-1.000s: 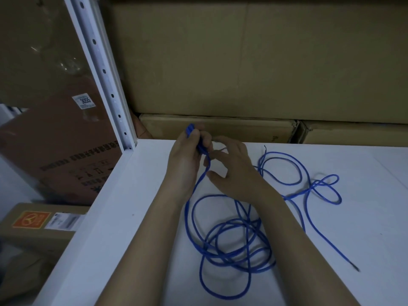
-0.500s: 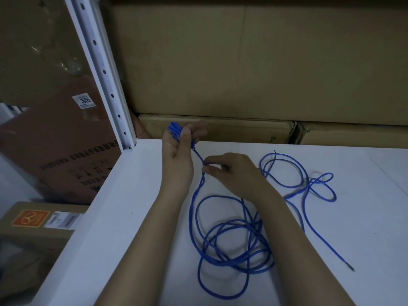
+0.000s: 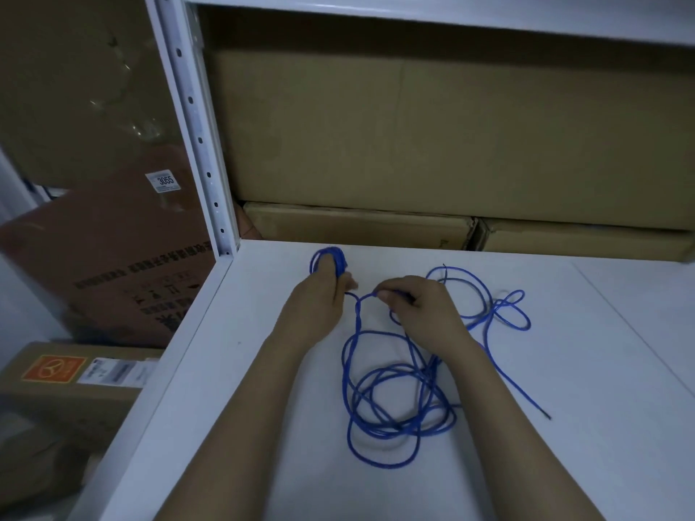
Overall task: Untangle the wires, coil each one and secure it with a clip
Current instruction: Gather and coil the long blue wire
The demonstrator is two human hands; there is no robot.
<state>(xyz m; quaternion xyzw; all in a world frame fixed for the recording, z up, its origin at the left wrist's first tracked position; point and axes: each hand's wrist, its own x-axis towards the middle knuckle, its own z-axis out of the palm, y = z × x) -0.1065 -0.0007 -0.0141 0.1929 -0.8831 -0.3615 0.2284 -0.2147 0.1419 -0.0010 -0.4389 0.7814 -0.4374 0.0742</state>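
A blue wire (image 3: pixel 383 400) sprawls in loose tangled loops on the white counter (image 3: pixel 225 389), one end trailing off to the right; its far-left part is wound into a small coil (image 3: pixel 331 259) around the fingers of the left hand (image 3: pixel 319 306), which grips it; the right hand (image 3: pixel 421 310) pinches a strand just beside it; cardboard boxes (image 3: pixel 413 137) fill the shelf beyond.
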